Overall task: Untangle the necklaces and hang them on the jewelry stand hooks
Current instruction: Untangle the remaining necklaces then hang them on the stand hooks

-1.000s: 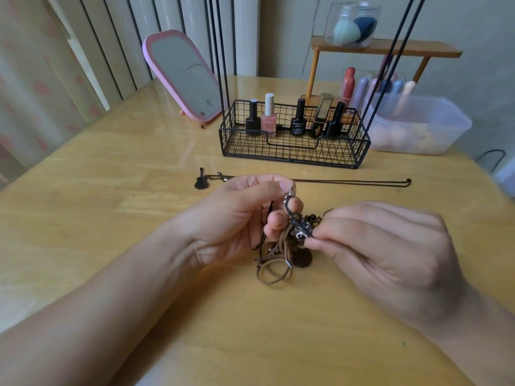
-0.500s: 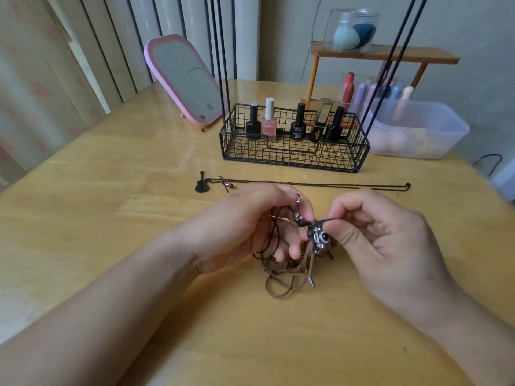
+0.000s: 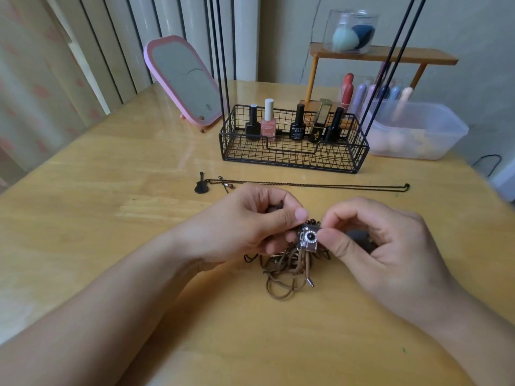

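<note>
**Camera pendant pinched over the cord knot**

Big wooden table [image 3: 111,218] takes up most of the shot. Toward the back sits a clear plastic tub [image 3: 418,132], with a pink-framed mirror [image 3: 184,82] leaning back on the left and a black wire basket [image 3: 292,157] in between holding a row of nail polish bottles [image 3: 269,121]. Thin black rods [image 3: 220,65] rise from the basket's ends out of the top of the shot.

Both hands are over the middle of the table. The left hand [image 3: 245,224] has its fingers curled around some of the cords, thumb pressed down next to the pendant. The right hand [image 3: 381,246] pinches a little silver camera pendant [image 3: 308,237] between thumb and forefinger, other fingers curled under.

Below them the tangle of brown cord necklaces [image 3: 284,271] lies on the table, partly lifted into the hands. One chain necklace [image 3: 320,185] is laid out straight just in front of the basket, with a small black guitar pendant [image 3: 200,185] at its left end.
</note>
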Available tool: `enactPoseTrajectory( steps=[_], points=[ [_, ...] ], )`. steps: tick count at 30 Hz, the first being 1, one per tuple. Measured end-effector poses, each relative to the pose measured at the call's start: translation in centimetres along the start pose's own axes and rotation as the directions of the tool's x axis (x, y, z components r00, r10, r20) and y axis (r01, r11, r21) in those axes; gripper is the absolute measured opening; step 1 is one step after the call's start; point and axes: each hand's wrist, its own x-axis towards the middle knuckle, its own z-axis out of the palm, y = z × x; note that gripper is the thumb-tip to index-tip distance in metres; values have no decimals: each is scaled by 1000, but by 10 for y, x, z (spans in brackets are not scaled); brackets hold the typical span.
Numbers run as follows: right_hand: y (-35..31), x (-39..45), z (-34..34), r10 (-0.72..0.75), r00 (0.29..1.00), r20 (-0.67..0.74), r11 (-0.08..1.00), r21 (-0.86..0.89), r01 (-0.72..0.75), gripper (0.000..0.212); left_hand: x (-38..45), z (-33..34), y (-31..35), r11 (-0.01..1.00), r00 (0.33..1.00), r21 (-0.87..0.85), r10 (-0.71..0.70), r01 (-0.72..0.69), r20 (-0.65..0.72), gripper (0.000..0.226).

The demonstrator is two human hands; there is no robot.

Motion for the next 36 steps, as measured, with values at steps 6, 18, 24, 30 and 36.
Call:
enactPoseTrajectory(
  steps=[6, 18, 24, 30, 36],
  points=[
    [-1, -1, 1, -15, 999, 38, 998, -55, 17, 13, 4, 4, -3, 975, 976, 216, 102, -59, -190, 21],
    [3, -2, 3, -251, 949, 192, 844, -436, 312, 17, 7, 8, -4, 989, 929, 121, 123, -85, -350, 26],
    [-6, 0, -2, -78, 997, 0, 986, -147, 78, 41, 6, 7, -1, 954, 870, 68, 295, -293, -394, 19],
    [-8, 8, -1, 241, 970, -31, 956, 179, -232, 27, 4, 21, -5, 893, 849, 213, 444, -396, -285, 17],
    [1, 20, -23, 330, 944, -12, 826, 488, -282, 22, 5, 0, -10, 894, 925, 336, 356, -296, -134, 13]
  ],
)
